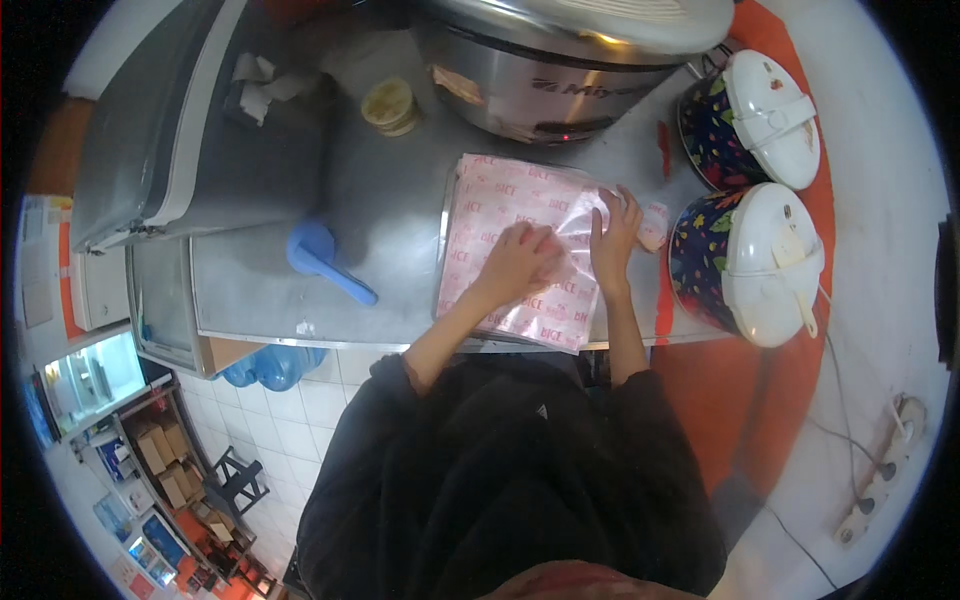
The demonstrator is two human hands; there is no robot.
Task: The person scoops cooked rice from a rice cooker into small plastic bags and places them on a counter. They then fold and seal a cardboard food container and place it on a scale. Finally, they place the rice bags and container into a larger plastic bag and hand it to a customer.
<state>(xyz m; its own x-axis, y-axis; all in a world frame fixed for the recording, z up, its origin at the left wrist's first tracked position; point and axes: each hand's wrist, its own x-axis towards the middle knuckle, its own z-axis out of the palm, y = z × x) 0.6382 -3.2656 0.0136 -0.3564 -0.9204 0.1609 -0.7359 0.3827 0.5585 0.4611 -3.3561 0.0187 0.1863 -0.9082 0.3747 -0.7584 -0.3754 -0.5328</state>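
Observation:
A stack of printed pink-and-white wrapping sheets (480, 217) lies in front of me on a tray (448, 225), of which only a thin metal rim shows. Over the middle of the sheets is my left hand (517, 259), fingers bent down and blurred. Something reddish shows by its fingertips, but I cannot tell whether it is held. My right hand (616, 236) rests at the right edge of the stack with thumb and fingers spread. Just beyond it lies a small piece in similar printed paper (652, 225).
A large steel rice cooker (555, 97) stands behind the sheets. Two patterned pots with white lids (772, 127) (772, 262) are at right. Leftward on the metal counter (397, 232) are a blue plastic scoop (315, 251), a round tub (390, 109) and a large grey bin (255, 165).

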